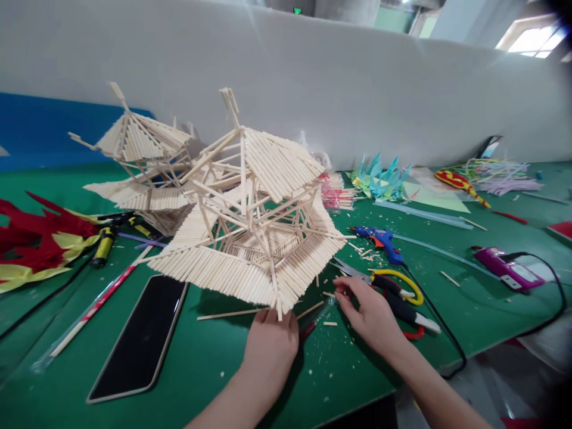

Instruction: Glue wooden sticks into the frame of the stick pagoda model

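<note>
A pavilion model built of thin wooden sticks (250, 214) stands on the green table, its wide lower roof facing me. At its front corner my left hand (271, 339) is closed with curled fingers, the fingertips hidden by the roof edge. One long wooden stick (227, 314) runs left from these fingers and another stick (310, 310) slants off to their right; I cannot tell whether either is held. My right hand (369, 307) is in a pinch beside the model, with a short piece of stick (329, 294) at its fingertips.
Scissors (348, 271), pliers (402, 310) and a blue glue gun (382, 241) lie close to my right hand. A phone (140, 339) rests left. Behind stands a second stick model (143, 155). A purple device (509, 268) with a cord is at right. Stick scraps litter the tabletop.
</note>
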A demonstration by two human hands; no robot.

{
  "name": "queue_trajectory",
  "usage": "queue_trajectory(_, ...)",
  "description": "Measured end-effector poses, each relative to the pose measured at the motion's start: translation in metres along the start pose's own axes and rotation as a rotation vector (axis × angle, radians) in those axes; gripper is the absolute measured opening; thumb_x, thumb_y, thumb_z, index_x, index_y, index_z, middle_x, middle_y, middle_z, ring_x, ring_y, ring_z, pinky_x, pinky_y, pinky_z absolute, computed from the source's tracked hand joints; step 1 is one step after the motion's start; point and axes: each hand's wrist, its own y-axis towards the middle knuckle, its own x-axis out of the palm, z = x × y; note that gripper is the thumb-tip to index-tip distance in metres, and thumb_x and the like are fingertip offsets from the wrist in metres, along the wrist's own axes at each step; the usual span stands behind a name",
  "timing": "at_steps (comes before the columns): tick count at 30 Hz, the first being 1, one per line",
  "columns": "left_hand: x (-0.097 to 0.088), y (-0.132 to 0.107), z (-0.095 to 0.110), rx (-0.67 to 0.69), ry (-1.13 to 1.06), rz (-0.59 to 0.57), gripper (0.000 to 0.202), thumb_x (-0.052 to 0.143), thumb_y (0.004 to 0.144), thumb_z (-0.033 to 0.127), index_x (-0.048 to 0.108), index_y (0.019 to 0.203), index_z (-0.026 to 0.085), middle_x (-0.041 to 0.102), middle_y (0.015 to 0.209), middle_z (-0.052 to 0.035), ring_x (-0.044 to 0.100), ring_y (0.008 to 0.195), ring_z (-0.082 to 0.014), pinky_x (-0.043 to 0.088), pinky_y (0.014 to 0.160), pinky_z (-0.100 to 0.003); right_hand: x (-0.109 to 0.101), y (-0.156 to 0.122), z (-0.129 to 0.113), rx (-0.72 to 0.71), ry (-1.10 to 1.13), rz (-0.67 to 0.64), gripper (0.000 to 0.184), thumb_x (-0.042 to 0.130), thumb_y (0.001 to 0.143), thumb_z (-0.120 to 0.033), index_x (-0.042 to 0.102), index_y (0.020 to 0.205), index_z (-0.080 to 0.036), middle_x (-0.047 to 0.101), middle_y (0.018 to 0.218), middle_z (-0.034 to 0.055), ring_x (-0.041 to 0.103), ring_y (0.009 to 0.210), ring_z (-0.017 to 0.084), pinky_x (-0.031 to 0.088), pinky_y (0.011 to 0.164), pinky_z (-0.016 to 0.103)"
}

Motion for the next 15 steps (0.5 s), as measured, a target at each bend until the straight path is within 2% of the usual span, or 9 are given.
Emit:
queue_trajectory(2, 0.002, 0.003, -0.001, -0.008, 0.01, -0.028, 0.025, 0.047, 0.063, -0.007, 0.064, 0.057, 0.01, 0.064, 0.057, -0.0103, 0.059, 0.056, -0.0243, 0.045, 0.052, -0.035, -0.004, -0.001, 0.002, 0.023, 0.011, 0.022, 0.018, 0.048, 0.082, -0.02, 0.056, 0.098, -0.018, 0.064, 0.089, 0.006, 0.059, 0.075, 0.019, 0.047, 0.071, 0.032)
queue_trajectory(5, 0.003, 0.002, -0.001, -0.033, -0.016, -0.044, 0.024, 0.047, 0.063, -0.007, 0.063, 0.057, 0.01, 0.063, 0.057, -0.0108, 0.06, 0.056, -0.0251, 0.046, 0.053, -0.037, -0.012, -0.003, 0.009, 0.081, 0.035, 0.081, 0.016, 0.05, 0.082, -0.023, 0.056, 0.096, -0.019, 0.063, 0.086, 0.0052, 0.058, 0.071, 0.018, 0.047, 0.068, 0.031)
queue_trajectory(9, -0.01, -0.007, 0.002, -0.088, -0.163, -0.022, 0.021, 0.046, 0.073, 0.003, 0.063, 0.066, 0.011, 0.064, 0.066, -0.0116, 0.061, 0.065, -0.0258, 0.047, 0.06, -0.041, -0.028, -0.009, 0.019, 0.193, 0.076, 0.213, 0.021, 0.048, 0.084, -0.03, 0.054, 0.1, -0.018, 0.061, 0.081, 0.0055, 0.057, 0.069, 0.018, 0.047, 0.063, 0.029)
queue_trajectory(11, -0.02, -0.011, 0.009, -0.106, -0.276, -0.002, 0.018, 0.044, 0.078, 0.011, 0.062, 0.073, 0.014, 0.063, 0.071, -0.0087, 0.06, 0.066, -0.0206, 0.048, 0.06, -0.033, -0.035, -0.013, 0.018, 0.228, 0.107, 0.254, 0.021, 0.047, 0.084, -0.033, 0.054, 0.097, -0.018, 0.06, 0.077, 0.0047, 0.057, 0.065, 0.017, 0.047, 0.06, 0.027)
queue_trajectory(13, -0.03, -0.012, 0.018, -0.126, -0.411, -0.008, 0.018, 0.045, 0.077, 0.012, 0.058, 0.066, 0.017, 0.059, 0.063, -0.0021, 0.057, 0.056, -0.0117, 0.045, 0.053, -0.019, -0.041, -0.018, 0.008, 0.229, 0.147, 0.248, 0.021, 0.046, 0.085, -0.036, 0.056, 0.093, -0.019, 0.06, 0.072, 0.0029, 0.057, 0.061, 0.015, 0.048, 0.057, 0.025)
queue_trajectory(14, -0.034, -0.011, 0.022, -0.15, -0.522, -0.019, 0.017, 0.045, 0.075, 0.012, 0.056, 0.063, 0.017, 0.057, 0.058, 0.0005, 0.054, 0.051, -0.0086, 0.042, 0.049, -0.015, -0.043, -0.02, 0.0, 0.218, 0.187, 0.223, 0.022, 0.045, 0.086, -0.036, 0.057, 0.092, -0.02, 0.06, 0.07, 0.0018, 0.058, 0.059, 0.014, 0.048, 0.055, 0.023)
queue_trajectory(15, -0.037, -0.01, 0.026, -0.218, -0.734, -0.048, 0.015, 0.047, 0.073, 0.012, 0.056, 0.062, 0.017, 0.056, 0.056, 0.0015, 0.052, 0.048, -0.0073, 0.04, 0.047, -0.014, -0.044, -0.022, -0.009, 0.2, 0.238, 0.185, 0.023, 0.044, 0.086, -0.037, 0.058, 0.094, -0.021, 0.059, 0.067, 0.0004, 0.058, 0.058, 0.013, 0.048, 0.054, 0.021)
